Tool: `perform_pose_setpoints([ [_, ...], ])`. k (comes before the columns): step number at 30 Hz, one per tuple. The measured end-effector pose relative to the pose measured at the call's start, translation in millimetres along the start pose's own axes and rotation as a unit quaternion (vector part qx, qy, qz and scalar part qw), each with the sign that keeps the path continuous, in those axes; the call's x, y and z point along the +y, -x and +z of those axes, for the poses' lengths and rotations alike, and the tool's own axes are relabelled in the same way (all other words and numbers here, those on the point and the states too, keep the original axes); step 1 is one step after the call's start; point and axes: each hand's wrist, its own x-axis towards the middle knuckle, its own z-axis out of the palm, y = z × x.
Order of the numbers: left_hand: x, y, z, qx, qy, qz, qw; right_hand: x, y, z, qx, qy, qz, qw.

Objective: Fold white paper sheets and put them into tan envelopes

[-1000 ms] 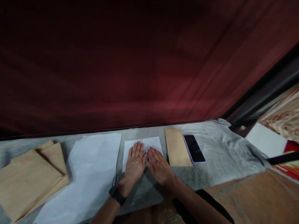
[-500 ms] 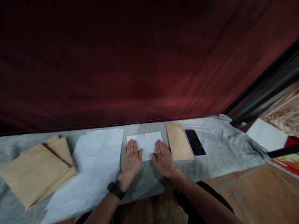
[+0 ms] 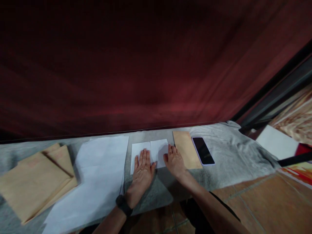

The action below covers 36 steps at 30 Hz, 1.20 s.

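A folded white sheet of paper (image 3: pixel 158 148) lies on the grey cloth, with a crease line down its middle. My left hand (image 3: pixel 143 169) rests flat on its left half, fingers stretched out and thumb spread; a dark band is on that wrist. At the sheet's right edge is my right hand (image 3: pixel 175 162), raised slightly on its side, fingers loosely bent and thumb apart, with nothing visible in it. Just right of this hand lies a brown paper envelope (image 3: pixel 188 151), partly behind the fingers.
A phone (image 3: pixel 203 151) in a pale purple case lies beside the envelope. On the left are a stack of large white sheets (image 3: pixel 97 172) and several bigger brown envelopes (image 3: pixel 36 182). A dark red curtain (image 3: pixel 146 81) hangs behind the grey cloth (image 3: pixel 234 156).
My left hand has slid right toward the sheet's middle. My right hand has shifted right from lying flat on the sheet to its right edge, its fingers now more bent.
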Motion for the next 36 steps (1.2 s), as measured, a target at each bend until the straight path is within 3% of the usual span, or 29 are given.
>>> perform_pose_setpoints([
  [9, -1.5, -0.6, -1.5, 0.004, 0.007, -0.009, 1.000, 5.2, -17.6, -6.1, -0.038, -0.001, 0.062, 0.997],
  [16, -6.4, 0.3, 1.7, 0.009, 0.035, -0.014, 0.999, 24.2, -36.5, -8.4, -0.058, -0.238, 0.107, 0.964],
  [23, -16.2, -15.5, -10.7, 0.039, 0.174, -0.080, 0.981, 19.5, -54.6, -22.2, -0.021, -0.362, 0.070, 0.929],
  [26, -22.0, -27.5, -29.2, 0.074, 0.245, -0.120, 0.959, 14.9, -61.3, -43.3, 0.073, -0.438, 0.062, 0.894],
  [28, -25.1, -33.4, -42.1, 0.091, 0.282, -0.140, 0.945, 11.0, -60.4, -57.2, 0.147, -0.471, 0.038, 0.869],
  [30, -28.4, -37.1, -52.7, 0.112, 0.312, -0.152, 0.931, 5.9, -53.6, -67.0, 0.184, -0.453, 0.011, 0.872],
  [36, -46.6, -44.1, -69.4, 0.195, 0.393, -0.185, 0.879, -7.3, -16.9, -73.7, 0.159, -0.346, -0.178, 0.907],
])
